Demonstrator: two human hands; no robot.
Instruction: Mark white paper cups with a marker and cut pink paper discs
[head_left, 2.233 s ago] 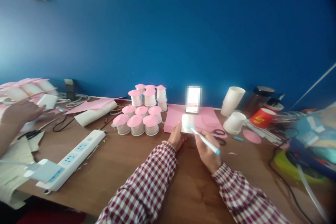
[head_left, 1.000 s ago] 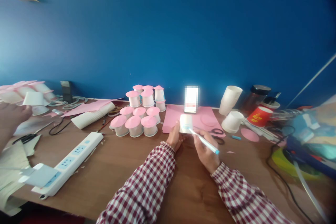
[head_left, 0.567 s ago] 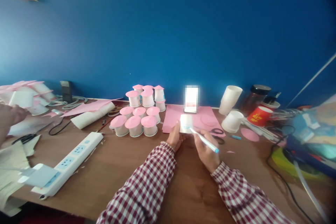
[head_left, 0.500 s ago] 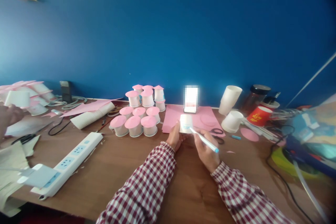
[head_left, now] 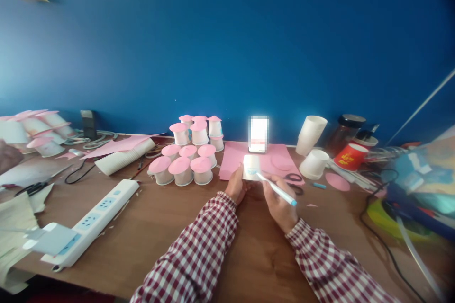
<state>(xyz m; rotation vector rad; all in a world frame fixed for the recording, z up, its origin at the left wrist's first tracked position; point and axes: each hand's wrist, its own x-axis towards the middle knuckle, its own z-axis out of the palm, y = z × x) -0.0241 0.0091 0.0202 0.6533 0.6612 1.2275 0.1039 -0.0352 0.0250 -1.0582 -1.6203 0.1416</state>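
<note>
A white paper cup with blue marks on its side is held by my left hand, fingers wrapped about its left side and base. My right hand grips a white marker pen with a light blue end, its tip at the cup's right side. Pink paper sheets lie just behind, with a phone standing on them, its screen blurred out. Scissors rest partly hidden beyond my right hand. A blue pen cap lies to the right.
Several paper cups with pink cone tops stand left of my hands. A power strip lies front left. Stacked white cups and a red cup stand right. Another person's hand shows at the far left.
At the far left, the other person's hand has drawn back toward the edge, away from a white cup. My hands stay nearly in place, the pen still at the cup.
</note>
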